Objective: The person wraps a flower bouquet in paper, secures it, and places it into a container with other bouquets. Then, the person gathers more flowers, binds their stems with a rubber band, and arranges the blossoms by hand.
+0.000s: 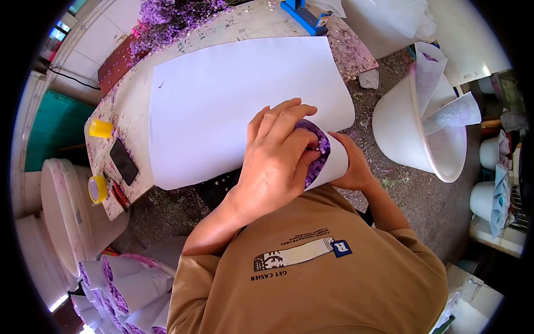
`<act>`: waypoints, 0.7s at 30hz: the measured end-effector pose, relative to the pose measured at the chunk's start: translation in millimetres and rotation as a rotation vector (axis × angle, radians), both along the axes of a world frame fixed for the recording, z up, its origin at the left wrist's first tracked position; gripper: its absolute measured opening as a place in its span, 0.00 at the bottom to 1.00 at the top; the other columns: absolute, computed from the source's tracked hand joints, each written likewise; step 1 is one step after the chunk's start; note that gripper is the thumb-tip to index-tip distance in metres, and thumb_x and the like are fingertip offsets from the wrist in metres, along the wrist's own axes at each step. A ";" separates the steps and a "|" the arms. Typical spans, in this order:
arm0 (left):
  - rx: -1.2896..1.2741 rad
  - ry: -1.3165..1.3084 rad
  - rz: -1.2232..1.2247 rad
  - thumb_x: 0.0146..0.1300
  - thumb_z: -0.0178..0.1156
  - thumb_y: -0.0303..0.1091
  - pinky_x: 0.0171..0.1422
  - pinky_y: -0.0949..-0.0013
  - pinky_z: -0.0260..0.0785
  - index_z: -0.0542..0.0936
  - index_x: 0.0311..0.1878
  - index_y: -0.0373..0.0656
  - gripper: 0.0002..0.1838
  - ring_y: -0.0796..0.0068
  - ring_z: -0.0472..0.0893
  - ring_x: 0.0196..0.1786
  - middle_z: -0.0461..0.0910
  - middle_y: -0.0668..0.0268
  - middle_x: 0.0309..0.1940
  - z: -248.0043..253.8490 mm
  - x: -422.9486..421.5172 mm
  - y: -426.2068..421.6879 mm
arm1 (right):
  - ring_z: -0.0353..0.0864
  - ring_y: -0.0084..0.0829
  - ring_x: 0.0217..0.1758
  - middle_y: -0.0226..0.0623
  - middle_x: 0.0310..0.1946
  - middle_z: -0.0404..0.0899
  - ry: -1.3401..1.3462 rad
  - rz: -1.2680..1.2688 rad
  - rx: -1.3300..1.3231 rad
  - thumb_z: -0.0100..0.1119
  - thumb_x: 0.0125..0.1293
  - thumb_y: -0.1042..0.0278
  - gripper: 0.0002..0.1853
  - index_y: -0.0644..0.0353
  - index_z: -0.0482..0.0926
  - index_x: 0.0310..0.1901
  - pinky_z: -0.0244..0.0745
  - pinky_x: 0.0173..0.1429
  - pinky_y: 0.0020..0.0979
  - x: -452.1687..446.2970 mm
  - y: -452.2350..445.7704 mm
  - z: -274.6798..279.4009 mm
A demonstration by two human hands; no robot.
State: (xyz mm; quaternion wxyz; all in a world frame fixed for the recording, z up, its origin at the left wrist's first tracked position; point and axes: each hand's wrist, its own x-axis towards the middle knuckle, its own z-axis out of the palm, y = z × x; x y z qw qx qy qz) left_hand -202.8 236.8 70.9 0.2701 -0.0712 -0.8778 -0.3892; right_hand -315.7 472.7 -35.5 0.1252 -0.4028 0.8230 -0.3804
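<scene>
A bunch of small purple flowers [318, 158] sits in a rolled white paper wrap [335, 161] held close to my chest, its open end facing left. My right hand [356, 167] is closed around the far side of the wrap, with most of its fingers hidden behind the paper. My left hand [278, 153] is over the opening, thumb and index finger pinched together at the flower heads, the other fingers stretched out above. Just beyond both hands, a large white paper sheet [239, 106] lies across the table.
On the worn table [139, 83] are loose purple flowers [167, 25], a blue tape dispenser [306, 16], a phone [123, 161], yellow tape [98, 189] and red-handled pliers [119, 195]. A white bucket [397, 119] stands right. Several wrapped bouquets [136, 286] are at lower left.
</scene>
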 end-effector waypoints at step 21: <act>-0.130 -0.023 0.169 0.54 0.67 0.18 0.72 0.44 0.62 0.83 0.38 0.37 0.08 0.48 0.76 0.69 0.80 0.56 0.62 -6.9 -9.5 10.0 | 0.77 0.53 0.66 0.51 0.62 0.77 -0.003 0.014 0.031 0.84 0.41 0.57 0.52 0.61 0.69 0.70 0.72 0.70 0.47 -3.0 -3.4 2.4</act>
